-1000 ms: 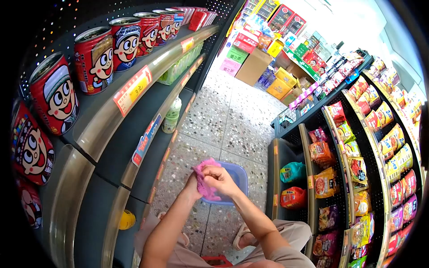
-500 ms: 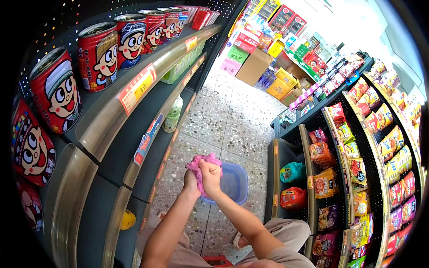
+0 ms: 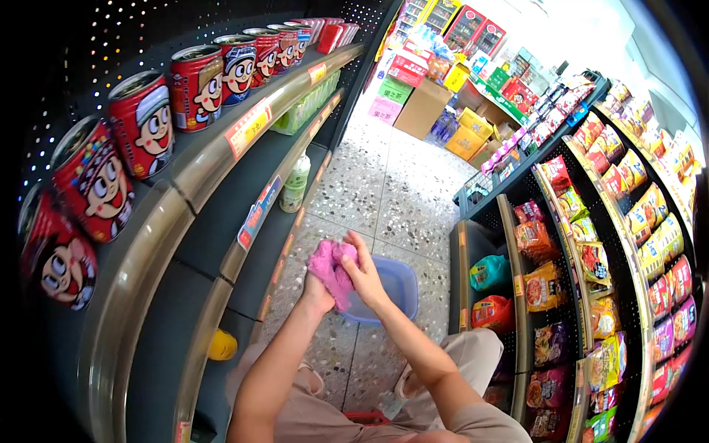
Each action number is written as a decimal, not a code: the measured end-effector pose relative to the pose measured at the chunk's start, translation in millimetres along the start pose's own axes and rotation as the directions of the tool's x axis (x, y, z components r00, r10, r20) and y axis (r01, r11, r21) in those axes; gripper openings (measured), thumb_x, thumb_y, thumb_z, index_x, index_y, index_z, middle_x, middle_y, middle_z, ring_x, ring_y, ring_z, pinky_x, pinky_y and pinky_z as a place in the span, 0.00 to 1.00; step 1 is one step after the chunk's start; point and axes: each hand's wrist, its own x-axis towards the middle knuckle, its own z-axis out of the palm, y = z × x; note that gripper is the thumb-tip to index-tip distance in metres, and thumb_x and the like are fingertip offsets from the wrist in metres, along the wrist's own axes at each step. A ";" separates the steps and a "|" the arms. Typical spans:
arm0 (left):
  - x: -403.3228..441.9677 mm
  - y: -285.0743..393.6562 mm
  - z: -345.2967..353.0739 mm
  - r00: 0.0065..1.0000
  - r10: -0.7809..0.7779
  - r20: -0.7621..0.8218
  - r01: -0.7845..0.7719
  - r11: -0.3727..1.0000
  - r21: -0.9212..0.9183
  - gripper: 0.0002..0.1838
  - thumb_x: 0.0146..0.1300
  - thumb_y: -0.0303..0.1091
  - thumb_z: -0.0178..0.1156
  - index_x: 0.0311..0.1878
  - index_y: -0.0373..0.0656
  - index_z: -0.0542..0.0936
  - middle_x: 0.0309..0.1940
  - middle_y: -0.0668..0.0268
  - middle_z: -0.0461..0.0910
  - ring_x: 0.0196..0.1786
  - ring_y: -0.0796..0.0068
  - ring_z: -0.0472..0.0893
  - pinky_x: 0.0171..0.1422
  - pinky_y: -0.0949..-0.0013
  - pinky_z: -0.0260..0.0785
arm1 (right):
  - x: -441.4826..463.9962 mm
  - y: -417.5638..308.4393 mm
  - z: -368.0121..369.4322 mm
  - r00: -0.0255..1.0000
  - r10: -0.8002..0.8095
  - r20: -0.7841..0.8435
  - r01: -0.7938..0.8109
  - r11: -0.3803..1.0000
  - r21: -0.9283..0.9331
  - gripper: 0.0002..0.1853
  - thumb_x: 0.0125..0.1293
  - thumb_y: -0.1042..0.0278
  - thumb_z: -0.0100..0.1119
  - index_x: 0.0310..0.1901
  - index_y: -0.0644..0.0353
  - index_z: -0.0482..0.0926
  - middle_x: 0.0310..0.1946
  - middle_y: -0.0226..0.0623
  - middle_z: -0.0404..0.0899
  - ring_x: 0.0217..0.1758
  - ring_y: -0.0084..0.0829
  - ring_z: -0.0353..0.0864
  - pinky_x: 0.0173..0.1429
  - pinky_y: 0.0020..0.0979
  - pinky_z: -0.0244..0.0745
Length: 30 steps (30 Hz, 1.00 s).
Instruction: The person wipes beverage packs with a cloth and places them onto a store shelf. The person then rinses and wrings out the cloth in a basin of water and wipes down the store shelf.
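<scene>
A bunched pink cloth (image 3: 330,267) is between my two hands, above a blue plastic basin (image 3: 405,295) on the floor. My left hand (image 3: 317,292) holds the cloth from the left and below, its fingers mostly hidden by it. My right hand (image 3: 363,272) presses against the cloth from the right, thumb on it and fingers reaching round its far side. The hands and cloth hide the left part of the basin.
Dark shelves on the left carry red cans (image 3: 142,125), a pale green bottle (image 3: 296,184) and a yellow item (image 3: 222,345). Snack bags (image 3: 543,286) fill the right shelves. Cardboard boxes (image 3: 422,109) stand ahead, beyond the speckled floor (image 3: 354,184).
My right hand has loosened from a tight fist round the cloth, its fingers now straighter. The cloth is less tightly squeezed. The camera view has shifted slightly.
</scene>
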 end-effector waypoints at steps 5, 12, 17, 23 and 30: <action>-20.4 -9.8 -11.1 0.978 0.019 0.208 0.007 0.992 -0.125 0.18 0.75 0.50 0.45 0.50 0.49 0.77 0.47 0.68 0.80 0.50 0.71 0.79 0.58 0.65 0.72 | -27.7 -38.1 28.6 1.000 0.003 -0.022 -0.013 0.906 -0.422 0.20 0.73 0.55 0.53 0.51 0.66 0.78 0.36 0.49 0.84 0.41 0.34 0.84 0.47 0.36 0.76; -43.2 -0.2 48.0 0.982 0.185 -0.026 -0.184 0.982 0.045 0.19 0.76 0.49 0.43 0.53 0.47 0.77 0.51 0.69 0.80 0.54 0.73 0.79 0.61 0.65 0.72 | -13.7 -74.3 33.3 0.995 -0.094 0.036 0.099 0.978 -0.181 0.18 0.78 0.57 0.46 0.43 0.64 0.80 0.27 0.24 0.75 0.31 0.17 0.69 0.36 0.27 0.69; -60.6 20.9 65.9 0.946 0.317 -0.067 -0.306 0.942 0.138 0.31 0.76 0.58 0.36 0.63 0.43 0.72 0.58 0.64 0.78 0.61 0.69 0.76 0.69 0.60 0.66 | 15.6 -74.2 32.4 0.998 -0.062 0.026 0.062 0.998 -0.009 0.18 0.78 0.59 0.47 0.46 0.64 0.81 0.35 0.24 0.80 0.38 0.17 0.73 0.45 0.25 0.70; -89.2 31.0 71.8 0.809 0.587 -0.041 -0.503 0.726 0.469 0.25 0.72 0.53 0.52 0.59 0.41 0.77 0.55 0.62 0.79 0.57 0.69 0.78 0.63 0.64 0.70 | 19.3 -75.8 48.9 0.987 -0.097 0.128 0.067 0.974 0.218 0.20 0.78 0.57 0.47 0.55 0.65 0.80 0.46 0.30 0.82 0.47 0.18 0.75 0.54 0.24 0.70; -72.0 23.2 53.1 0.568 0.819 0.082 -0.352 0.152 0.924 0.14 0.69 0.39 0.60 0.46 0.37 0.84 0.40 0.67 0.84 0.40 0.82 0.80 0.45 0.75 0.71 | 14.1 -43.2 9.2 0.923 -0.325 0.207 0.373 0.888 -0.268 0.20 0.62 0.68 0.62 0.56 0.62 0.79 0.53 0.45 0.79 0.58 0.41 0.77 0.63 0.36 0.69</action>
